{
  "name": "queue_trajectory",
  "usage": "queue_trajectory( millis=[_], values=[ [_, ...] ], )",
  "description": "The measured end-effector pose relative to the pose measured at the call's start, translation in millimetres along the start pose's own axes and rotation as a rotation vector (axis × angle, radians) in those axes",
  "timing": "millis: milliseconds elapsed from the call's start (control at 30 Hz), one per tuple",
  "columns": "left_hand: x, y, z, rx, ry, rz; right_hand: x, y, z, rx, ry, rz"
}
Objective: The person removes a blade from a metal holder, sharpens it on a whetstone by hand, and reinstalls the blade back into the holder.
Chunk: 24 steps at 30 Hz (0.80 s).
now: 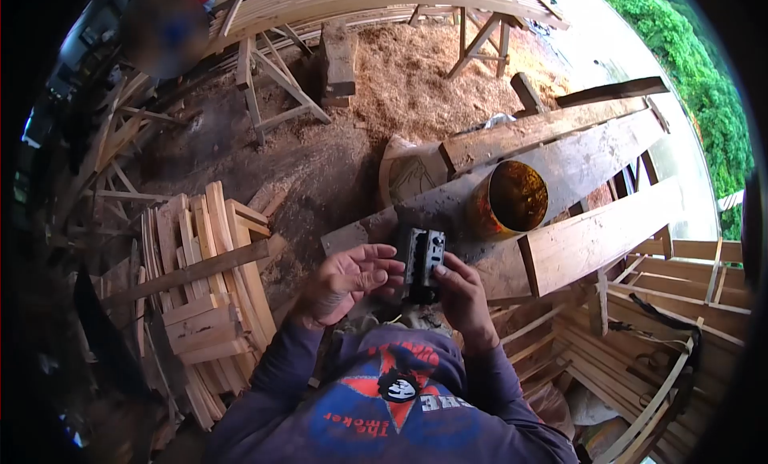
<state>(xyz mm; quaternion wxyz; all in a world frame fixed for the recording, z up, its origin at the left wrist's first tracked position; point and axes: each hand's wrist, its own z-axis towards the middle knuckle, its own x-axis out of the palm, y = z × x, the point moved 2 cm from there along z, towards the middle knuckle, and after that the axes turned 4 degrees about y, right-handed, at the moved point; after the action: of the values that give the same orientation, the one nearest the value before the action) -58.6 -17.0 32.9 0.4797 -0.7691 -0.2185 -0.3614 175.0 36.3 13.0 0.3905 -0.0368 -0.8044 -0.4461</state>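
Observation:
My right hand (466, 298) grips a small dark block-like device (426, 260) with a silvery face, slots and small holes, thumb against its right side. It is held upright in front of my chest; its exact kind is not clear. Just to its left is my left hand (342, 284), palm turned inward, fingers spread and slightly curled, with nothing in them. Beyond the device lies a broad, worn plank (588, 164). A rusty, stained can (480, 212) stands on this plank, its open top showing a brown inside.
Stacked wood strips (210, 248) lie at the left. Sawdust (408, 72) covers the floor ahead, below long boards (352, 4) on trestles (276, 80). A thick pale beam (600, 236) juts out at the right, above a slatted wooden frame (616, 356). At the upper left stands a blurred person (164, 32).

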Motion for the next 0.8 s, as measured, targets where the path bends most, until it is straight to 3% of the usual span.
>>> queue_trajectory(
  millis=[167, 233, 267, 333, 367, 600, 800],
  values=[
    [3.1, -2.1, 5.2, -0.014, -0.043, 0.059, 1.8, -0.5, 4.1, 0.017, -0.007, 0.160],
    [3.6, -0.6, 8.7, 0.146, -0.180, 0.372, -2.8, -0.4, 5.8, 0.037, 0.056, 0.230],
    [6.4, 1.3, 10.9, 0.141, -0.180, 0.373, -4.0, -0.6, 5.6, 0.057, 0.122, 0.295],
    [18.7, -5.8, 13.1, 0.553, -0.272, 1.140, -4.6, 0.4, 3.7, 0.078, 0.116, 0.300],
    [23.9, -8.6, 15.8, 0.643, -0.252, 1.294, -5.3, -0.2, 3.4, 0.093, 0.131, 0.347],
    [40.8, -21.1, 27.2, 0.819, -0.053, 1.560, 1.3, -0.2, -1.5, 0.204, 0.140, 0.479],
    [36.2, -21.7, 28.3, 0.833, 0.077, 1.546, 7.5, -6.5, -6.0, 0.348, 0.004, 0.584]
  ],
)
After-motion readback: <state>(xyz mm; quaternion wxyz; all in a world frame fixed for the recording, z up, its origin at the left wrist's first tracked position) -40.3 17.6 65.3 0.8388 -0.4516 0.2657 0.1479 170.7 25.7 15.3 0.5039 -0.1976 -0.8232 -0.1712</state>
